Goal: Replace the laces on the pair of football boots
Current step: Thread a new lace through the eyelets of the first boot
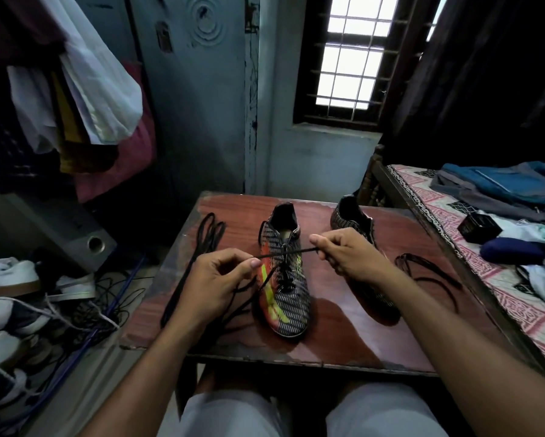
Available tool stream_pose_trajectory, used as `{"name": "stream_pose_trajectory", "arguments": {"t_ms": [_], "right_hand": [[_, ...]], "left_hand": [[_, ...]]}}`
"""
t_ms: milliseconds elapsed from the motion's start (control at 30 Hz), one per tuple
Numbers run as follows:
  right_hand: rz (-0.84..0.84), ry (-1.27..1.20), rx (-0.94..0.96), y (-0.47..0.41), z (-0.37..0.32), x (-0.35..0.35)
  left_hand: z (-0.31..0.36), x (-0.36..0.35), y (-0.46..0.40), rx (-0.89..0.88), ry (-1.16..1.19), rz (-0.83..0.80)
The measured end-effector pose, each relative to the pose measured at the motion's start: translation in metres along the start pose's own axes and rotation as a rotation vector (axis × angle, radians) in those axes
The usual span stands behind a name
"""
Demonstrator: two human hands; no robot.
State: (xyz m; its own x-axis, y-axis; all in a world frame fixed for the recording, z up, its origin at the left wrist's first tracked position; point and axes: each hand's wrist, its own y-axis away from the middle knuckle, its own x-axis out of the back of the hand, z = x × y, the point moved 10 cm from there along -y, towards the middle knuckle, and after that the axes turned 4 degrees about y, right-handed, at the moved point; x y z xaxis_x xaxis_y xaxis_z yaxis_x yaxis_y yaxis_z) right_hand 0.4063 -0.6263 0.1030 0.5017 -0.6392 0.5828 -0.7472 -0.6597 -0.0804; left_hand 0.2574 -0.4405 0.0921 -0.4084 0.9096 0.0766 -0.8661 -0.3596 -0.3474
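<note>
Spare lace [198,247] laid at counter [343,326] left. Black lace [283,251] pinched taut by left hand [220,279] and right hand [346,253] fingers above centre boot [285,298]. Second boot [356,225], loose lace [428,272] placed right.

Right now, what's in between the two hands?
In the head view, a black lace stretches tight between the left hand and the right hand, crossing over the boot that stands on the table.

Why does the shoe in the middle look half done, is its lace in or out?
In. The lace crosses through the eyelets of the middle boot, and the left hand and right hand each pinch an end.
</note>
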Motion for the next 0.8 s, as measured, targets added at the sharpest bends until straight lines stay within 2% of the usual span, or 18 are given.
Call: {"name": "stream_pose_trajectory", "arguments": {"t_ms": [133, 200, 267, 367, 433, 533, 700, 800], "right_hand": [[0.133, -0.107, -0.001, 0.004, 0.023, 0.001], [0.145, -0.054, 0.056, 0.005, 0.016, -0.007], [0.097, 0.028, 0.132, 0.004, -0.001, -0.022], [0.023, 0.075, 0.236, 0.002, -0.025, -0.043], [0.023, 0.054, 0.24, 0.0, -0.026, -0.045], [0.068, -0.021, 0.206, -0.001, -0.015, -0.037], [0.176, -0.072, 0.193, 0.001, -0.006, -0.025], [0.18, -0.126, 0.213, 0.001, -0.011, -0.029]], "left_hand": [[-0.013, 0.002, -0.001, 0.002, -0.141, -0.096], [-0.002, -0.001, -0.001, -0.133, -0.424, -0.09], [0.016, -0.013, -0.001, -0.259, -0.557, -0.071], [0.02, -0.042, -0.005, -0.188, -0.467, -0.132], [0.014, -0.047, -0.012, -0.114, -0.412, -0.094], [0.005, -0.046, -0.018, -0.04, -0.364, -0.072], [0.002, -0.057, -0.018, -0.036, -0.344, -0.113], [-0.006, -0.059, -0.022, -0.012, -0.311, -0.105]]}}
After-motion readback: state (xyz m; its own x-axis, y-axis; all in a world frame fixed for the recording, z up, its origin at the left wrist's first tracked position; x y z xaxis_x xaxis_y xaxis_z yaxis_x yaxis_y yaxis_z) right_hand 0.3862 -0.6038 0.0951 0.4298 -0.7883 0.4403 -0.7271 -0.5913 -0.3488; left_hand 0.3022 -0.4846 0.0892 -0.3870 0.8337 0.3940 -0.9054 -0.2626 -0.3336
